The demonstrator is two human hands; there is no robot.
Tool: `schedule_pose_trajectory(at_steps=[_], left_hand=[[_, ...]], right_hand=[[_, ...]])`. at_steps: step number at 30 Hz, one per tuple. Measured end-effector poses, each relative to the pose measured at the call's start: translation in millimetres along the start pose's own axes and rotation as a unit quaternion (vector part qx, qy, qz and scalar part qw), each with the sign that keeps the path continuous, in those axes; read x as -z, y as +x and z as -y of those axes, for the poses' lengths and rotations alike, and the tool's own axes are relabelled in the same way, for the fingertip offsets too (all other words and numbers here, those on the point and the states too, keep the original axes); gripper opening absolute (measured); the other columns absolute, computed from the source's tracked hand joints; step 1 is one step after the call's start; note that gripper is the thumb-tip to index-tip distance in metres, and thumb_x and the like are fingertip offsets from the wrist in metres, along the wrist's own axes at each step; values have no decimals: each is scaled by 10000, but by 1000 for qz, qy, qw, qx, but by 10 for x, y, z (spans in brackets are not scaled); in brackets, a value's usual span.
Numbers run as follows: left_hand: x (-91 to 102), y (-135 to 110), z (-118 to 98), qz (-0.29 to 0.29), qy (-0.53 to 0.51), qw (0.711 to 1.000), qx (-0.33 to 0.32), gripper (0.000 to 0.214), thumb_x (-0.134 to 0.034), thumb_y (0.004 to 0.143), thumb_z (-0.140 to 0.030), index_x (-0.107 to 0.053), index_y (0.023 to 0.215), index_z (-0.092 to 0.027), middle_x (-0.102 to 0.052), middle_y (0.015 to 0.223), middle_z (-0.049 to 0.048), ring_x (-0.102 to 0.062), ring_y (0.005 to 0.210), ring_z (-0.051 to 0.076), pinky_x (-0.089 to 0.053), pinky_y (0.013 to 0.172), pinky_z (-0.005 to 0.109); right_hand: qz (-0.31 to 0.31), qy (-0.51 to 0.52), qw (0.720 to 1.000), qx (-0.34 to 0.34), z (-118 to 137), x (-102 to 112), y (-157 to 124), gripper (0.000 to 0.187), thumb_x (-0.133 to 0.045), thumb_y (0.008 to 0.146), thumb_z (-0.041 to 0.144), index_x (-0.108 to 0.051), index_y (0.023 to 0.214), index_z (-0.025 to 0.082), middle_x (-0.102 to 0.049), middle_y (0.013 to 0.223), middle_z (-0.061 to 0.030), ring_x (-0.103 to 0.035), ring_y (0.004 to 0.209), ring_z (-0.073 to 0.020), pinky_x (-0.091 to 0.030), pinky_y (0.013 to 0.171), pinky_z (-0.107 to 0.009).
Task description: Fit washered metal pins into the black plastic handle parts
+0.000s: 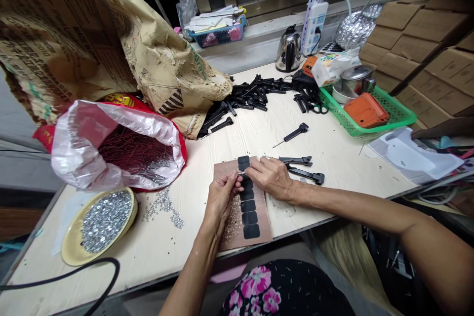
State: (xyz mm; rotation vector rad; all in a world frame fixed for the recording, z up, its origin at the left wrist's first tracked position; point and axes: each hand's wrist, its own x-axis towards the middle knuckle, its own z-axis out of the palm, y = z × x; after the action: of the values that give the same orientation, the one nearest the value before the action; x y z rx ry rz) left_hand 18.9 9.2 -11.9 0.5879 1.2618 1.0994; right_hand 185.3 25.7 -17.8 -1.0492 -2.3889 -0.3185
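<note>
A brown board [261, 212] lies at the table's front edge with a column of black pads [249, 206] along it. Both hands meet over its upper part. My left hand [221, 196] is closed in a pinch on a thin metal pin [241, 173]. My right hand [269, 177] rests on the board's top right, fingers bent and pressed toward the same pin. Just beyond the right hand lie two black plastic handles [304, 168]. A third handle with a pin in it [294, 134] lies farther back.
A pile of black handles [249, 96] sits mid-table by a large brown paper sack [111, 34]. A plastic bag of long pins [122, 150] and a yellow dish of small metal bits [99, 222] are left. A green basket [398, 116] and a kettle [289, 50] stand at right.
</note>
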Motion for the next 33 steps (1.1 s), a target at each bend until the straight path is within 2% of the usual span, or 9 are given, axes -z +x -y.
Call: schedule_pose_trajectory(at_steps=[4,7,11,16,20,25,28,31,33], left_hand=[[2,13,14,11,-2,1000,3,398,-833,513,-371,-686,744,-82,-623,608,7,-511,484,49,-478,494,176],[20,10,37,0,31,999,-37,360,-791,585,-397,-677,741,-93,-625,629,9,-515,502,55,-463,506,182],[58,4,68,10,93,992,-89,315,-707,695,-415,-668,741,-106,-625,659,13,-515,534,63,-433,532,187],[68,-2,62,13,126,986,-111,328,-676,717,-442,-653,744,-117,-607,662,8,-499,540,78,-413,541,204],[51,-29,15,6,173,976,-133,346,-668,713,-468,-656,736,-123,-617,677,20,-517,581,105,-421,572,221],[52,-48,-27,16,175,976,-127,344,-667,713,-470,-660,730,-126,-611,656,4,-510,569,100,-414,572,221],[85,-22,-18,30,172,977,-120,351,-678,700,-474,-671,764,-129,-620,678,8,-517,576,103,-420,578,226],[115,14,-2,35,163,981,-103,355,-691,687,-475,-672,749,-126,-618,669,13,-508,559,97,-415,564,223],[123,28,4,33,151,984,-90,360,-699,680,-477,-667,723,-120,-610,652,14,-495,538,91,-412,550,221]], right_hand=[[11,6,1000,-6,18,23,15,174,-444,945,213,-595,860,202,-569,787,-10,-457,767,-162,-260,621,-309],[31,11,999,-6,20,38,39,175,-439,942,188,-595,864,196,-573,781,-11,-462,756,-162,-261,614,-304],[49,64,996,-29,17,42,62,178,-436,949,245,-591,889,183,-592,858,-30,-484,793,-155,-293,639,-284],[75,101,990,-55,32,55,72,224,-401,962,243,-602,884,178,-594,873,-48,-508,802,-151,-311,632,-272],[101,187,972,-104,26,73,75,210,-417,959,298,-587,960,175,-593,931,-44,-533,787,-128,-334,605,-241],[109,213,965,-109,-2,56,65,207,-416,958,293,-587,972,179,-580,947,-46,-533,773,-121,-336,588,-228],[118,274,946,-124,-20,25,62,225,-402,966,307,-588,947,183,-594,889,-28,-538,760,-117,-362,621,-229],[103,337,925,-141,-26,11,64,141,-475,934,275,-572,963,176,-585,896,-23,-542,798,-117,-402,677,-232],[94,326,931,-134,-21,15,61,124,-522,900,244,-567,986,166,-561,961,-44,-533,801,-120,-418,670,-233]])
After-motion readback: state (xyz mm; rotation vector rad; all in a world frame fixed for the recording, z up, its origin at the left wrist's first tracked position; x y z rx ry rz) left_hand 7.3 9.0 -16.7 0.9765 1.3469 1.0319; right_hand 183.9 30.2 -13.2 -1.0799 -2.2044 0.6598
